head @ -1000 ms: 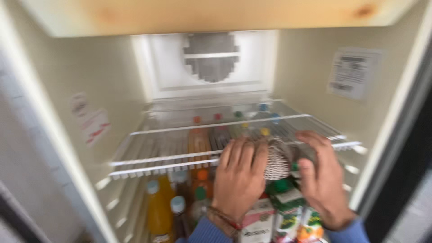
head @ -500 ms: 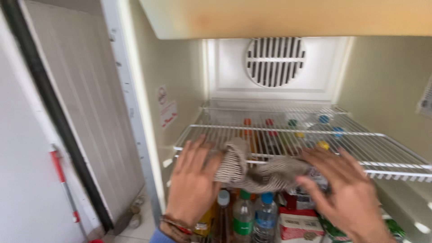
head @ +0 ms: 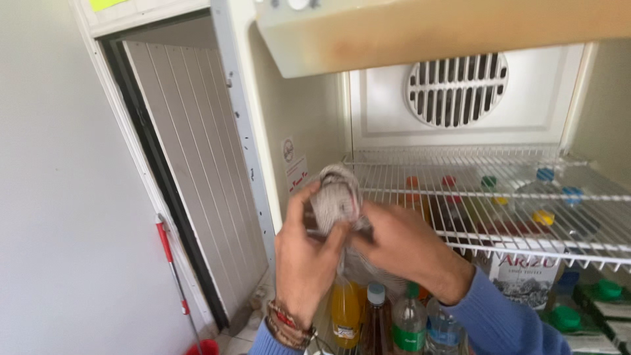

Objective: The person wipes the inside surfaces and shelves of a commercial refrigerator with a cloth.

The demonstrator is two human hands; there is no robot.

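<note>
Both my hands hold a grey checked cloth [head: 336, 197], bunched up in front of the open fridge. My left hand [head: 303, 260] grips its lower left side, with bead bracelets on the wrist. My right hand [head: 402, 246], in a blue sleeve, closes on the cloth from the right. The cloth is off the white wire shelf [head: 499, 210], near the shelf's left front corner.
Below the shelf stand several bottles, one orange [head: 345, 312], and cartons [head: 526, 279] with green caps. A round vent grille [head: 457, 89] is on the fridge's back wall. A panelled white door [head: 190, 171] and a red-handled mop [head: 176, 276] are at the left.
The cloth lay spread on the wire shelf under both hands; now it is lifted off and bunched between them. The view has swung left.
</note>
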